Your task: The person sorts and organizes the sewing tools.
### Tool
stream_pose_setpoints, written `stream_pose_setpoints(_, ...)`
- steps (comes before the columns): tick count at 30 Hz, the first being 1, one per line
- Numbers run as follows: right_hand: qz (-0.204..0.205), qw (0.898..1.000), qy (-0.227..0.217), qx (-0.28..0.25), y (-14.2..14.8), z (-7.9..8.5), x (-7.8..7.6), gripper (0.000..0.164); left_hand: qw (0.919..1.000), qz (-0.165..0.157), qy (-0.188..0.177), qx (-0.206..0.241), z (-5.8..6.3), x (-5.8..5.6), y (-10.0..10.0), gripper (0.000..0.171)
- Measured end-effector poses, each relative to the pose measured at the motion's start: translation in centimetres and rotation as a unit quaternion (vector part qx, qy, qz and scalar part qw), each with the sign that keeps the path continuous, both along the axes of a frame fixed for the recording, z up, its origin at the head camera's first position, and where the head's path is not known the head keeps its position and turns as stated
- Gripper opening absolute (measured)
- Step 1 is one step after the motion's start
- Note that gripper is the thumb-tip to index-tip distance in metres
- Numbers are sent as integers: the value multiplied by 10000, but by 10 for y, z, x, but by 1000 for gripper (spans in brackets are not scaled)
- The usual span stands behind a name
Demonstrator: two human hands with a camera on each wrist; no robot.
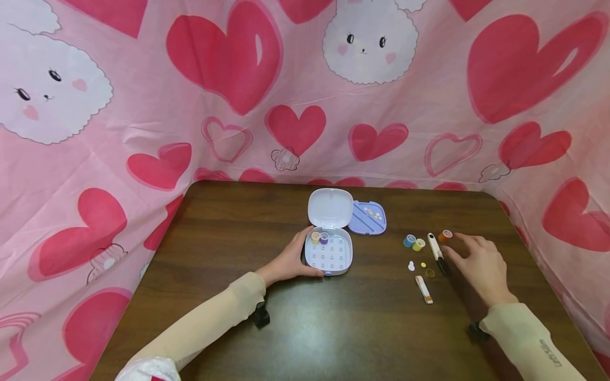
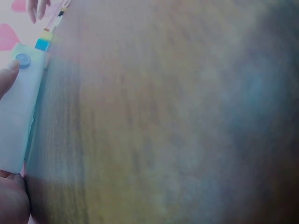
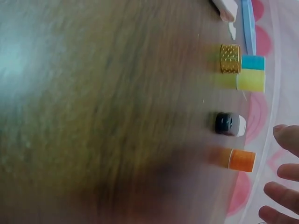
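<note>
My left hand (image 1: 292,260) grips the left side of a white sewing case (image 1: 329,271), its thumb along the front edge by the latch (image 2: 23,59). The lid (image 1: 331,207) stands raised at the back. Inside, a cream thread spool (image 1: 315,238) and a purple spool (image 1: 324,238) stand in the back left corner among rows of small pegs. My right hand (image 1: 483,267) hovers with spread fingers just right of an orange thread spool (image 1: 445,236), which stands on the table. In the right wrist view, the fingers show apart from the orange spool (image 3: 242,160).
A lilac tray (image 1: 367,225) with small buttons lies behind the case. Right of it stand a blue spool (image 1: 409,241) and a yellow spool (image 1: 419,244). Nearby are a white-and-black tool (image 1: 435,251), a gold thimble (image 1: 430,273), small white pieces (image 1: 411,266) and a pale strip (image 1: 423,289).
</note>
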State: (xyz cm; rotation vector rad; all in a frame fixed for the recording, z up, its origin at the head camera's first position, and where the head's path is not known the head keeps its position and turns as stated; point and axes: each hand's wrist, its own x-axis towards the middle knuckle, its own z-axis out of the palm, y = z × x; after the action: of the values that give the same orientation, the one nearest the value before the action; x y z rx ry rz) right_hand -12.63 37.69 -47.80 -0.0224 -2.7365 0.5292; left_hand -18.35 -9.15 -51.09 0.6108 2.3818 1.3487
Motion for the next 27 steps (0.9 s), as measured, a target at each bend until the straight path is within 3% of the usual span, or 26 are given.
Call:
stream_pose_setpoints(8,-151,9991,-391,3,8,-2,-1,55,10000,-11,-39,-35,0,0,0,123)
stream_pose_setpoints(27,-227,9976,-640,-90,17,-13,-19,58,10000,-16,16,-39,0,0,-1,124)
